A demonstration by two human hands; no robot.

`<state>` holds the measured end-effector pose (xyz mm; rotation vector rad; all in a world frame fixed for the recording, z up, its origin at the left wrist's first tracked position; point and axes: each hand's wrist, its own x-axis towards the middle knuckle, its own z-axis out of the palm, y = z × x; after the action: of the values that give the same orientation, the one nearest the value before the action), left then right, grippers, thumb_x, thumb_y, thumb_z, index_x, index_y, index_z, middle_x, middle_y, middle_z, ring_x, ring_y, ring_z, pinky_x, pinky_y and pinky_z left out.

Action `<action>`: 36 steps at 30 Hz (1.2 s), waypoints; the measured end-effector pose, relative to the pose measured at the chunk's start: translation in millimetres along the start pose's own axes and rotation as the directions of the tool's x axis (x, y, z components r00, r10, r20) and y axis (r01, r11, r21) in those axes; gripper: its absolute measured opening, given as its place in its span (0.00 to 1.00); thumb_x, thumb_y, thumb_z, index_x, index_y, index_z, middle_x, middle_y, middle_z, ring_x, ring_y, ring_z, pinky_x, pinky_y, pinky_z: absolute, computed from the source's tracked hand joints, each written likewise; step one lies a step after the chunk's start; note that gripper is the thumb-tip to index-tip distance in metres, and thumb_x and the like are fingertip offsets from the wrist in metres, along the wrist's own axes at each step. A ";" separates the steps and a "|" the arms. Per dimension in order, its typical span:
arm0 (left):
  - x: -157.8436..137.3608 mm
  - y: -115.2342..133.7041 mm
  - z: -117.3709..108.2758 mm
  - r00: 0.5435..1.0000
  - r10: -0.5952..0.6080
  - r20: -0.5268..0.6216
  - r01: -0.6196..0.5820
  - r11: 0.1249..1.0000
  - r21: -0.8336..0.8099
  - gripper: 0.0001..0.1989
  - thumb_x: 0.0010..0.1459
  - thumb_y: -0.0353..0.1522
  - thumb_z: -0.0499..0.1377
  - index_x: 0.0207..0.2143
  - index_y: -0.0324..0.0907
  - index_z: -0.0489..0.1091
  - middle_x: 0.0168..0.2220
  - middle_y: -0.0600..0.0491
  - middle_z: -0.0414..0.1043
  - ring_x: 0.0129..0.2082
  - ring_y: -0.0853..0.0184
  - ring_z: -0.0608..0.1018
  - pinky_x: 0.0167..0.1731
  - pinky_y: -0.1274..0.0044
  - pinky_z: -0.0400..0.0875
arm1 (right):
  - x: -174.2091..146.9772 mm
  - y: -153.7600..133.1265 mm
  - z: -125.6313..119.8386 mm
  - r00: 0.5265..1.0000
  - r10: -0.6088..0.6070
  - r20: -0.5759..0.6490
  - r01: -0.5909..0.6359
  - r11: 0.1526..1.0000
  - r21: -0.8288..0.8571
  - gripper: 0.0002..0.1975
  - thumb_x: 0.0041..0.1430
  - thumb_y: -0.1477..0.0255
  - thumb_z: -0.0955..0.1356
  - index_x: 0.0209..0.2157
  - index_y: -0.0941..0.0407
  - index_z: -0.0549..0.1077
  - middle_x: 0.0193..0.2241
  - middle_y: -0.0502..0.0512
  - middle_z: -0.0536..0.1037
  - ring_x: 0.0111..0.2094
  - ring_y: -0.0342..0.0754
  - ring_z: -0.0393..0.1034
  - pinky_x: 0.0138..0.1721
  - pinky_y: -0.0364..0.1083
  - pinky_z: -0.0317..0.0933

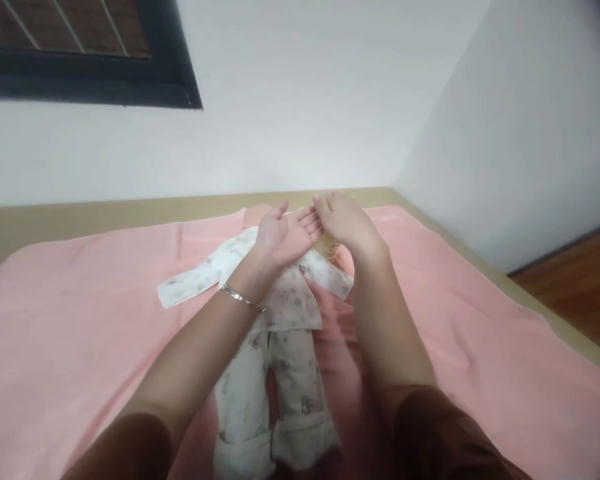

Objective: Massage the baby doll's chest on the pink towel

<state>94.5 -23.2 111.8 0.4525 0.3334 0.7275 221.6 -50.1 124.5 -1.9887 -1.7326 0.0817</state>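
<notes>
My left hand is palm up, its fingers stretched out to the right and holding nothing. Against those fingertips rests my right hand, back upward and fingers bent inward; what they close on, if anything, is hidden. Below its palm shows part of a yellowish thing with dark marks, and I cannot tell whether it is held. Under both hands lies a white printed baby top with its sleeves spread. Matching trousers with turned-up cuffs lie below it. A rounded skin-toned shape, perhaps a doll's head, is partly covered by my left hand.
A pink blanket is spread over a tan mattress beneath the clothes. White wall rises behind and to the right. A dark-framed window is at upper left, brown wooden floor at right.
</notes>
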 end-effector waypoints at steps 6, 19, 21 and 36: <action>-35.9 14.6 -0.8 0.999 0.008 -0.042 -0.003 0.995 0.104 0.33 0.69 0.44 0.42 0.69 0.32 0.52 0.59 0.37 0.70 0.62 0.58 0.73 0.62 0.68 0.70 | -4.3 5.7 11.7 0.997 -0.060 0.038 0.065 0.986 -0.151 0.35 0.73 0.60 0.48 0.61 0.75 0.63 0.66 0.80 0.59 0.71 0.65 0.46 0.71 0.62 0.41; -80.0 63.4 -16.4 0.982 0.144 -0.123 -0.078 0.900 0.430 0.31 0.66 0.37 0.46 0.69 0.39 0.53 0.65 0.42 0.64 0.68 0.59 0.65 0.68 0.64 0.61 | -34.4 -1.6 37.5 0.999 0.019 0.033 -0.006 0.938 -0.346 0.47 0.67 0.50 0.57 0.69 0.75 0.42 0.71 0.80 0.40 0.73 0.71 0.33 0.70 0.71 0.32; -82.6 63.3 -16.8 0.976 0.170 -0.135 -0.095 0.894 0.439 0.31 0.65 0.37 0.46 0.68 0.38 0.54 0.65 0.41 0.64 0.68 0.59 0.65 0.68 0.65 0.60 | -41.9 -6.1 33.6 0.999 -0.020 0.035 0.030 0.940 -0.339 0.45 0.67 0.49 0.56 0.68 0.74 0.50 0.71 0.80 0.44 0.73 0.73 0.36 0.69 0.73 0.33; -96.6 21.6 13.9 0.995 0.082 -0.058 -0.066 0.971 0.230 0.31 0.71 0.47 0.35 0.65 0.42 0.60 0.63 0.46 0.68 0.70 0.53 0.62 0.69 0.58 0.59 | -80.7 -80.5 16.8 0.951 -0.308 0.008 0.304 0.942 0.143 0.36 0.73 0.53 0.51 0.68 0.66 0.54 0.71 0.70 0.52 0.74 0.61 0.39 0.72 0.66 0.43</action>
<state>20.8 -80.4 147.5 0.6612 0.4678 0.7819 126.7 -115.4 120.1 -1.6068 -1.9770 0.1243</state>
